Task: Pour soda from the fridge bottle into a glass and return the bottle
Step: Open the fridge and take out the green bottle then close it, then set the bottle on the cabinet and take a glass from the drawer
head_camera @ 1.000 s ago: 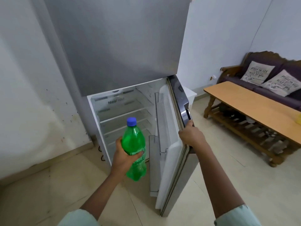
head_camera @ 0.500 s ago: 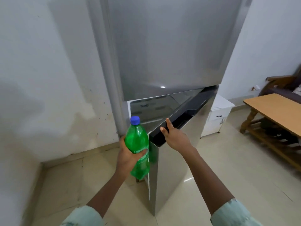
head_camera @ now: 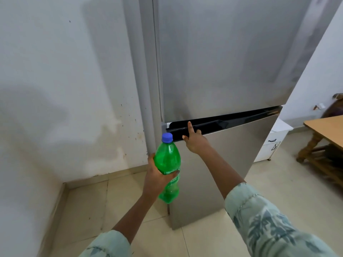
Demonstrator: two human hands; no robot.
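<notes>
A green soda bottle [head_camera: 168, 160] with a blue cap stands upright in my left hand [head_camera: 156, 178], which grips its middle in front of the fridge's left corner. My right hand [head_camera: 194, 140] holds nothing; its index finger points up and touches the black top edge of the lower fridge door [head_camera: 232, 164]. That silver door lies almost flush with the fridge body. The upper door [head_camera: 222, 52] is closed. No glass is in view.
A stained white wall [head_camera: 65, 89] runs along the left. A small white cabinet [head_camera: 274, 143] stands right of the fridge. A wooden table [head_camera: 326, 130] juts in at the right edge. The floor is beige tile [head_camera: 278, 182].
The lower fridge door has swung from wide open to almost closed under my right hand. The view has turned left. My left hand still holds the bottle.
</notes>
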